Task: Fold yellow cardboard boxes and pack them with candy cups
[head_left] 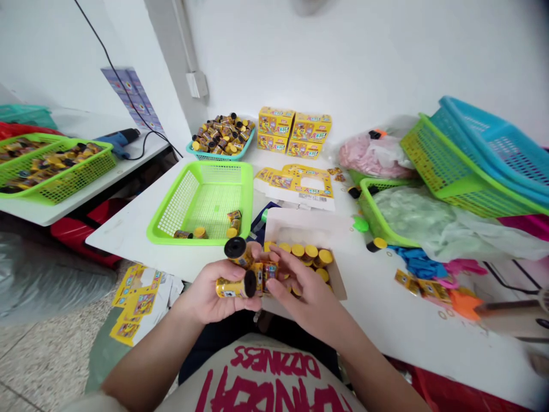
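My left hand [210,294] is closed around a few small yellow printed canisters with black ends; one black-ended canister [235,250] sticks up over the fingers and another canister [231,288] lies across them. My right hand [315,300] meets it from the other side, thumb and fingers around a small printed canister [270,270] between the two hands. Just beyond the right hand is an open white carton [338,280], partly hidden by it, with rows of yellow-capped canisters [311,252] inside.
Left of the carton is a green basket [199,166] with several canisters. Behind it, a blue basket [193,153] is heaped with more. Yellow boxes [274,123] stack by the wall, flattened cartons [295,183] before them. Tilted baskets [472,166] and plastic bags [407,212] crowd the right.
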The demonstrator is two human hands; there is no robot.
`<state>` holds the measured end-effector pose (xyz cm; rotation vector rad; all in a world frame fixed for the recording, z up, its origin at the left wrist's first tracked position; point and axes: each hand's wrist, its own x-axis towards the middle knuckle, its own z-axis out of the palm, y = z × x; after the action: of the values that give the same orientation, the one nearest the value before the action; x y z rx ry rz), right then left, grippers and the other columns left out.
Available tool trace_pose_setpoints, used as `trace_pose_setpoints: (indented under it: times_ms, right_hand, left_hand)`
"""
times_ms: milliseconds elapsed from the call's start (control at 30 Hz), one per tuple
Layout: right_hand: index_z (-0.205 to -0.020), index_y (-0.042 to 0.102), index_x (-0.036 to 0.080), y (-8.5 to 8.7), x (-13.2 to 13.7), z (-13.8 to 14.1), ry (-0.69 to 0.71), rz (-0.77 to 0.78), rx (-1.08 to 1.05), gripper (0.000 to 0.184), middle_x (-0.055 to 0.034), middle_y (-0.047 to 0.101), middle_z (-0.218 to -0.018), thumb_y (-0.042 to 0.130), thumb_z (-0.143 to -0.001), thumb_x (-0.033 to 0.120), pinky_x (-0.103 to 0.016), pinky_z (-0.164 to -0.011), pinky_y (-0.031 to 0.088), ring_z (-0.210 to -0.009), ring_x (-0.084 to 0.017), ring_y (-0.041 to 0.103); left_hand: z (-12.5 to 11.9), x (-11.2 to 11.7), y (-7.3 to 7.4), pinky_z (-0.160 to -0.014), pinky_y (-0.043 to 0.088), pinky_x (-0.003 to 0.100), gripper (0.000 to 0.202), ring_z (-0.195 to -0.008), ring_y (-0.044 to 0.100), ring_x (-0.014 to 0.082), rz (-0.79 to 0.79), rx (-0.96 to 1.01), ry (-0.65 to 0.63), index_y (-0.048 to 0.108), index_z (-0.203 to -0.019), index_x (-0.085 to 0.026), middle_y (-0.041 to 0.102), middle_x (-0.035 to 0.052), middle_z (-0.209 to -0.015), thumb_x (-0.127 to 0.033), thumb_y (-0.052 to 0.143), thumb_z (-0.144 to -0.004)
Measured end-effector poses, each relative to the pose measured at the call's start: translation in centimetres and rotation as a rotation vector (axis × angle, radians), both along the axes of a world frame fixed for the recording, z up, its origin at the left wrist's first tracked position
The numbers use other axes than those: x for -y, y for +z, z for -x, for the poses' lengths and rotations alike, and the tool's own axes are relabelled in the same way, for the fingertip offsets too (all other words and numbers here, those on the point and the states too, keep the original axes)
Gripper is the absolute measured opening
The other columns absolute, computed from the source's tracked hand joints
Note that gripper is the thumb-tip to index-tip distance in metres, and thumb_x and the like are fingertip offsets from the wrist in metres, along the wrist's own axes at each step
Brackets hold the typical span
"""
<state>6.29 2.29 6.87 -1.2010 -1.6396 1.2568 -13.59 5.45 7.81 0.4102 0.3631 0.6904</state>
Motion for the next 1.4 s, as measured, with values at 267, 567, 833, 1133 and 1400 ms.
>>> trace_pose_setpoints:
  times_ms: [267,567,833,1133,1400]
  right_hand:
    - [-0.128,0.046,0.030,-0.1,-1.3,-1.0,-0.076,0.208,-0.414,0.056,-0.0046,0.066,-0.123,0.072,-0.080,0.036,-0.036,-0.090,0.056,-0.107,-0.018,0.066]
    - [-0.117,0.063,0.024,-1.8,-0.7,-4.0,-0.310,-0.043,-0.003,0.038,-0.0077,0.066,-0.115,0.069,-0.081,0.033,-0.035,-0.085,0.058,-0.095,-0.020,0.068]
    - [-0.133,0.057,0.024,-3.5,-1.7,-3.2,-0.230,-0.203,0.440,0.051,-0.0143,0.053,-0.130,0.063,-0.082,0.025,-0.049,-0.094,0.054,-0.102,-0.027,0.065]
    - [-0.135,0.052,0.026,-0.2,-0.7,-1.9,-0.004,-0.233,0.333,0.041,-0.0101,0.046,-0.141,0.042,-0.098,0.041,-0.040,-0.111,0.040,-0.134,-0.021,0.044]
    - [-0.102,0.061,0.024,-1.0,-1.0,-3.4,-0.133,-0.145,0.065,0.016,-0.0065,0.066,-0.110,0.051,-0.093,0.030,-0.037,-0.089,0.053,-0.099,-0.019,0.065]
  left_hand:
    - [-1.7,-0.7,0.8,-0.057,0.056,0.022,0.030,-0.078,0.068,0.0157,0.045,-0.033,0.038,0.060,-0.096,-0.022,0.070,0.0018,-0.097,-0.014,0.069,-0.068]
    - [-2.3,-1.7,0.3,-0.066,0.057,0.023,0.021,-0.074,0.067,0.0146,0.054,-0.190,0.179,0.066,-0.096,-0.011,0.072,0.0098,-0.095,-0.010,0.055,-0.079]
    - [-2.0,-1.6,0.2,-0.068,0.057,0.022,0.027,-0.089,0.069,0.0182,-0.043,-0.206,0.133,0.066,-0.108,-0.012,0.071,0.0109,-0.101,-0.013,0.057,-0.082]
    - [-4.0,0.6,0.8,-0.057,0.057,0.022,0.034,-0.063,0.063,0.0096,-0.174,-0.357,0.091,0.057,-0.102,-0.018,0.065,-0.0013,-0.081,-0.016,0.075,-0.073]
    - [-5.1,0.4,0.0,-0.061,0.059,0.025,0.039,-0.088,0.064,0.0159,-0.310,-0.467,0.136,0.051,-0.112,-0.020,0.063,0.0029,-0.100,-0.027,0.073,-0.081]
